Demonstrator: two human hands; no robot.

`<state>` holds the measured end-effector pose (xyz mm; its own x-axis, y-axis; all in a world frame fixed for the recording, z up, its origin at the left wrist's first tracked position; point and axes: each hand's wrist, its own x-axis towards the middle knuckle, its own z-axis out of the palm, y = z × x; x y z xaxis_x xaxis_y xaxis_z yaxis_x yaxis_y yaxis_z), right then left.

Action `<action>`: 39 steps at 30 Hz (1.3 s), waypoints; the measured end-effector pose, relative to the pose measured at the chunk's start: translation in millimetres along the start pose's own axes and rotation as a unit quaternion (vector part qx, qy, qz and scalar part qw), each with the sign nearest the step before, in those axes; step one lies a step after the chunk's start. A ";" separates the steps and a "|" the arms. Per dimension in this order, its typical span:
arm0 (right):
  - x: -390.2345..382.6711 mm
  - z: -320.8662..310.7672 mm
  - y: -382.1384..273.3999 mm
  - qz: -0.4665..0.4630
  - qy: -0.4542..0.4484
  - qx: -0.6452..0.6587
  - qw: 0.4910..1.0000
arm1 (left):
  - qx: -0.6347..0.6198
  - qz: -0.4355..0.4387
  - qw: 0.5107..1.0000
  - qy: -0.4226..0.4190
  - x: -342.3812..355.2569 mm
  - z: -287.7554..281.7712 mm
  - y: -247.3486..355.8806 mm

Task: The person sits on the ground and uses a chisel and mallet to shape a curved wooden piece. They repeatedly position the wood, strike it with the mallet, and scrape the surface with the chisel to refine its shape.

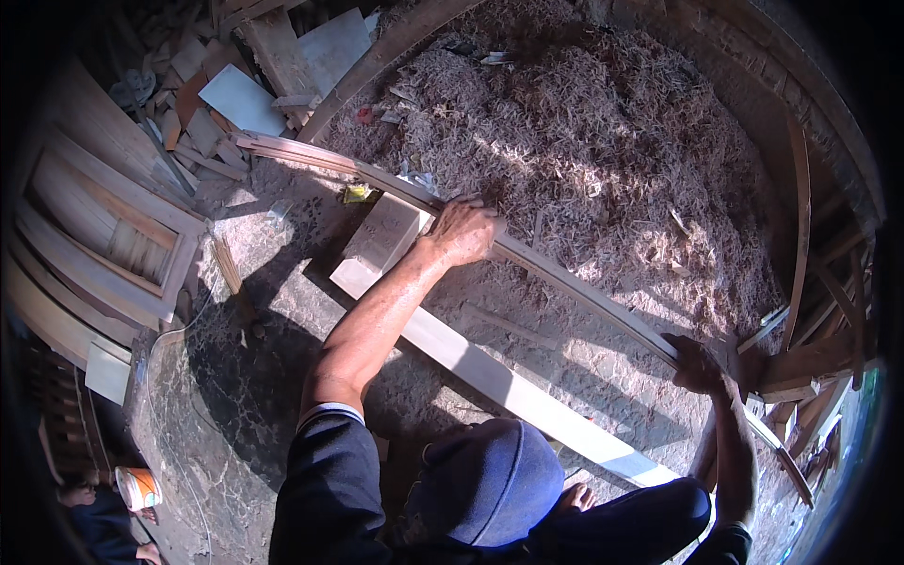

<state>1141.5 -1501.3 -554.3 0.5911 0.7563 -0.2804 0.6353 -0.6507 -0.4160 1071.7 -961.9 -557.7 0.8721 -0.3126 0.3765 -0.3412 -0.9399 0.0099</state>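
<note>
A long, narrow wooden moulding (584,292) with lengthwise grooves runs slantwise from far left to near right. My left hand (461,231) is closed over its middle stretch, beside a thick wooden block (386,237). Farther right, in shadow, my right hand (702,365) wraps round the same moulding; its fingertips are partly hidden. Nearer to me, a pale planed beam (527,400) lies roughly parallel to the moulding, partly sunlit. A rounded blue cloth shape (490,480) with a seam hides part of the area between my arms.
Wood shavings (603,141) are heaped beyond the moulding. Panelled wooden frames (104,226) stand at left, near piled offcuts (202,122). An orange-and-white bucket (138,490) sits near left, beside another person's hand (77,494). Timber pieces (829,320) lean at right. A thin cord crosses the floor.
</note>
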 end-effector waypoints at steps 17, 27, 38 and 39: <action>47.3 41.0 30.3 0.144 -0.137 0.112 0.974 | -0.030 -0.091 0.963 -0.253 4.1 72.7 9.4; 61.0 66.0 48.7 0.118 -0.075 0.018 0.990 | -0.131 -0.079 0.962 -0.228 10.5 89.7 10.2; 53.0 71.0 47.3 0.071 0.010 -0.048 0.996 | -0.064 -0.104 0.952 -0.280 21.7 73.8 24.5; 50.1 72.8 52.1 0.080 0.014 -0.044 0.996 | -0.082 -0.086 0.952 -0.282 22.7 76.4 25.7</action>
<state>1168.0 -1492.4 -653.0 0.7013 0.6407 -0.3127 0.5721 -0.7674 -0.2894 1109.6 -1003.5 -619.6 0.9538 -0.2242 -0.1998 -0.1871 -0.9640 0.1888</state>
